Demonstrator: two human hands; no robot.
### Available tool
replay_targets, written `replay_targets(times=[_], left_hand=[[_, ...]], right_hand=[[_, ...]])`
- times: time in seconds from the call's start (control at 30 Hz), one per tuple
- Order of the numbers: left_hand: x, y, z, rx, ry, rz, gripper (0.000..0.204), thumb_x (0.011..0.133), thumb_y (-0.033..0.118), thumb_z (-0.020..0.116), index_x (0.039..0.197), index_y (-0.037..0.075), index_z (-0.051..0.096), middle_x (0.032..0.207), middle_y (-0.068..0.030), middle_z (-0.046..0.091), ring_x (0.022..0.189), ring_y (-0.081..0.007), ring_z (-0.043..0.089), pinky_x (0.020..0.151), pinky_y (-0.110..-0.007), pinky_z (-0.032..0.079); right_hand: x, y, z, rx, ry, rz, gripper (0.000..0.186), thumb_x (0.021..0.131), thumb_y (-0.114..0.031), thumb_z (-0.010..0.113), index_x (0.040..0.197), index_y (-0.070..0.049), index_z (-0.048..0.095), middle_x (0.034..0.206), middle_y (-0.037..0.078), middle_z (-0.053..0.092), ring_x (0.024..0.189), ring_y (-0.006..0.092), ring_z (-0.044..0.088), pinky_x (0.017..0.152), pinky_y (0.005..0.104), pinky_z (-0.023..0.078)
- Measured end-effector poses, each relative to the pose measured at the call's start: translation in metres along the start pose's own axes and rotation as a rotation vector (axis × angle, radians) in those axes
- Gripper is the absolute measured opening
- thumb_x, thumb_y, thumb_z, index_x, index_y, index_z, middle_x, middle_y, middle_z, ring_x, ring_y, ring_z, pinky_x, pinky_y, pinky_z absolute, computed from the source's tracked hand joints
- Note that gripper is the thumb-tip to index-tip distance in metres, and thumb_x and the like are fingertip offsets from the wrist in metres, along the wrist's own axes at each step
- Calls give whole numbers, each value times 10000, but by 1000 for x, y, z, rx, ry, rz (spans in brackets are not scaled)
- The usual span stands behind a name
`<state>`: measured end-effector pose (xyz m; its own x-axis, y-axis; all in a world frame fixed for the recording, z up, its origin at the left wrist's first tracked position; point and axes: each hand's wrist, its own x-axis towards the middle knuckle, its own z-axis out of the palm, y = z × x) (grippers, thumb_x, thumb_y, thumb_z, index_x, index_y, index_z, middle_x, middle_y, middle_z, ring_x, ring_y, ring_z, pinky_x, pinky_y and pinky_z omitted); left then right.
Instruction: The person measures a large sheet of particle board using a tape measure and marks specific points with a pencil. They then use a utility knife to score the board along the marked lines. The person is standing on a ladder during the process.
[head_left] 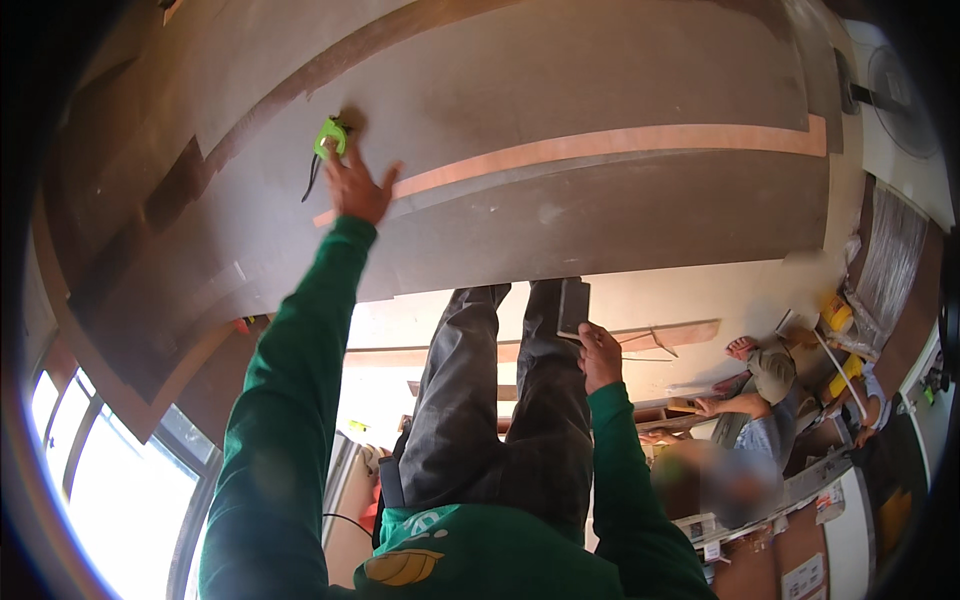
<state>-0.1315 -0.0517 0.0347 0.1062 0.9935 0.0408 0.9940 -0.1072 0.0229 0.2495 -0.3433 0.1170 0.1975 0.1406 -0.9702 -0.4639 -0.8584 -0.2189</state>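
My left hand stretches over a large grey-brown sheet, its fingers spread and the thumb held out. The fingertips overlap the near edge of a bright green tape measure with a black wrist strap. Whether they touch it I cannot tell, but the hand is not wrapped round it. Low beside my right leg, my right hand is closed on the lower end of a dark rectangular block. Along the sheet, just right of my left hand, runs a narrow orange-brown strip.
The sheet's near edge runs just ahead of my legs. On the floor lies a long wooden strip. At the right another person works low down, a hand on a small wooden piece. Yellow containers and plastic wrap stand beyond.
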Motion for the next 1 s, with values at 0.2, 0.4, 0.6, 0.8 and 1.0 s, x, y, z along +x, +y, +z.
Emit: replay_targets(times=[0.2,0.4,0.6,0.8,1.0], left_hand=[[116,-132,57,-122,-488,-232,1149,744,779,676,1588,131,244,1371,-327,544,1325,-445,497,1067,-485,436],[103,-121,64,-113,-475,-153,768,703,439,815,1304,48,541,1176,-236,671,1107,-425,633,950,-501,503],[0,-41,-4,-206,-572,-167,602,840,367,629,1313,22,490,1180,-276,634,1100,-471,605,980,-544,453],[-91,40,-45,-453,-892,161,459,925,204,493,1365,73,502,1220,-254,638,1117,-434,626,973,-471,488],[-109,83,-47,-1009,-1410,-25,478,976,377,350,1158,35,629,822,-64,615,688,-219,629,613,-370,543]], right_hand=[[10,68,-44,-41,233,5,323,964,-301,617,1080,0,640,789,68,645,587,140,497,529,312,388],[-6,137,-26,-320,472,-86,467,915,-388,624,1064,50,693,991,215,726,952,345,696,848,435,528],[-48,142,23,-294,569,-23,541,871,-445,693,1166,7,657,986,179,733,946,326,707,870,423,548],[-63,141,60,-80,510,-138,426,903,-392,657,1124,-29,675,981,158,732,954,336,703,887,415,542],[-76,180,84,125,342,-24,433,954,-398,556,1063,4,674,1064,239,698,1066,403,657,930,479,507]])
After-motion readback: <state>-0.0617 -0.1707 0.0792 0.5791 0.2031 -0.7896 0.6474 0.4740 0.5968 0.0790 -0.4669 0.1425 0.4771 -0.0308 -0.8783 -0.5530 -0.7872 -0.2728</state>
